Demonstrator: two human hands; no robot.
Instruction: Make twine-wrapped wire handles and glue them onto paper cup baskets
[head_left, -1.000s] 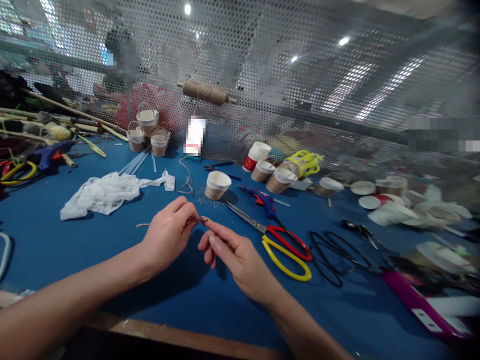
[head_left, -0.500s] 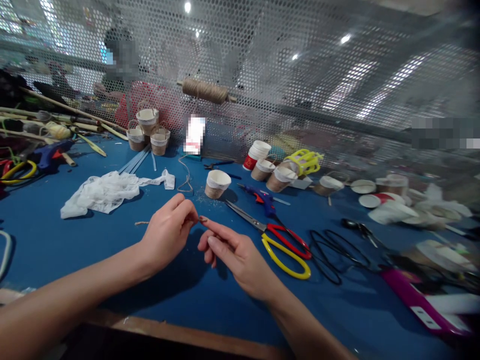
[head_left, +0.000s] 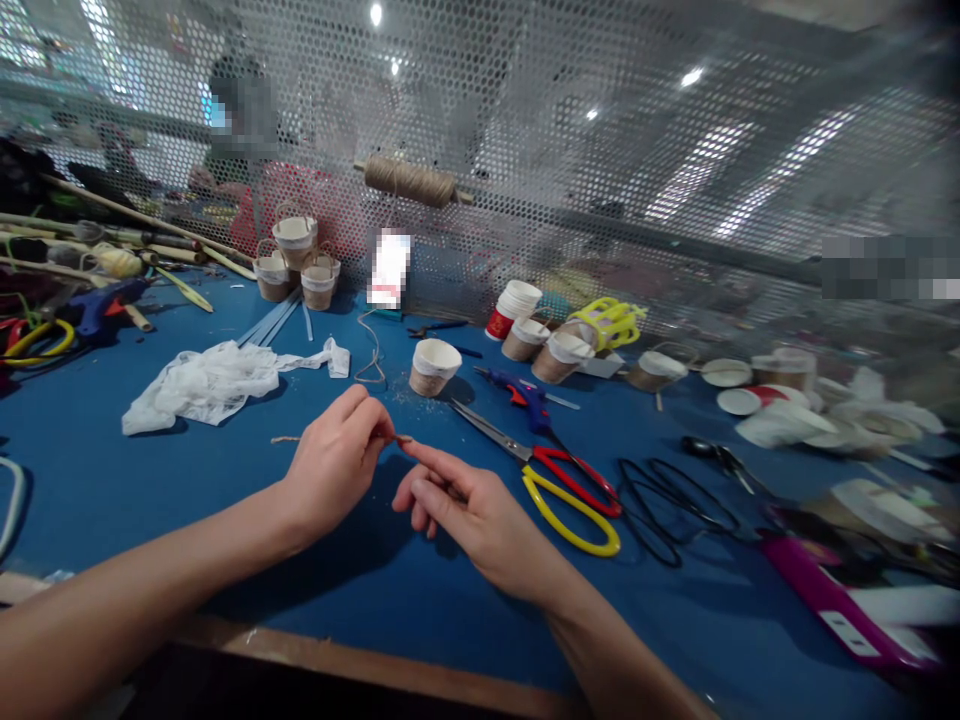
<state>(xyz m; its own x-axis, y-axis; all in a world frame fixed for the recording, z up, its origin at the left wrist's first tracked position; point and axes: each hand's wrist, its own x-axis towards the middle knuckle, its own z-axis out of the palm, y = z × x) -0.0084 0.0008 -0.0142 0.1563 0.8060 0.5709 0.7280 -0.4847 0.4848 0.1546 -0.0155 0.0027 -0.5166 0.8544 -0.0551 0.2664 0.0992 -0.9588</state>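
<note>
A short piece of brown twine (head_left: 285, 440) is pinched in my left hand (head_left: 337, 475); one end sticks out to the left, the other points right. My right hand (head_left: 487, 515) has its index finger stretched out, its tip at the twine's right end. The other fingers are loosely curled, with nothing seen in them. Just beyond both hands stands a small cup (head_left: 431, 382) wrapped in brown twine with a white rim. Scissors (head_left: 517, 450) with red and yellow handles lie right of it, tips toward the cup. A blue glue gun (head_left: 534, 408) lies behind them.
White lace fabric (head_left: 214, 385) is bunched on the blue table at left. Finished little baskets (head_left: 319, 285) stand behind it; more cups (head_left: 562, 360) line the back right. A twine spool (head_left: 409, 180) hangs on the mesh. A purple power strip (head_left: 832, 610) and black cable lie right.
Both hands stay nearly in place. My right index fingertip has shifted slightly along the twine's end, and a little more of the twine shows there.
</note>
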